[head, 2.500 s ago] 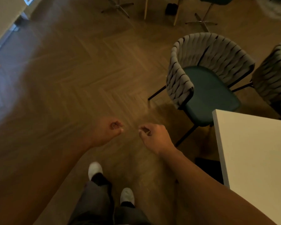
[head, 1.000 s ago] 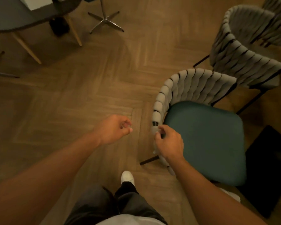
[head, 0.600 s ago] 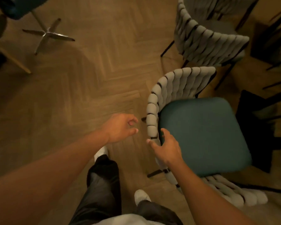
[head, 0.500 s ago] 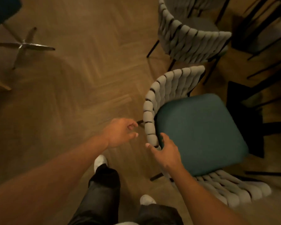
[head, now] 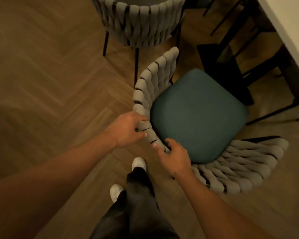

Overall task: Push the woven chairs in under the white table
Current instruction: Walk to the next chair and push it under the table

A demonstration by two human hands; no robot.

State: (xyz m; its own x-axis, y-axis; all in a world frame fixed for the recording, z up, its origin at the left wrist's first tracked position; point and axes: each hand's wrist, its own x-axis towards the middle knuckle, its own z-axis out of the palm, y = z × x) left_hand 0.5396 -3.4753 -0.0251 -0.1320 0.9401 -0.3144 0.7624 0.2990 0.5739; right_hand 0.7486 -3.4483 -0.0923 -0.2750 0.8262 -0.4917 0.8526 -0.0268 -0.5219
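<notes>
A woven grey chair with a teal seat stands just in front of me, its seat facing the white table at the top right. My left hand grips the curved woven backrest from outside. My right hand holds the same backrest rim a little lower, fingers over the inside edge. A second woven chair stands at the top, its back toward me, close to the first.
Black table legs and a dark frame run under the table's edge beside the teal seat. Herringbone wood floor spreads out to the left. My feet in white shoes stand right behind the chair.
My left hand has come across and closed on the backrest, joining the right hand. The view has swung so the table edge shows at the top right and the chair sits nearer to it.
</notes>
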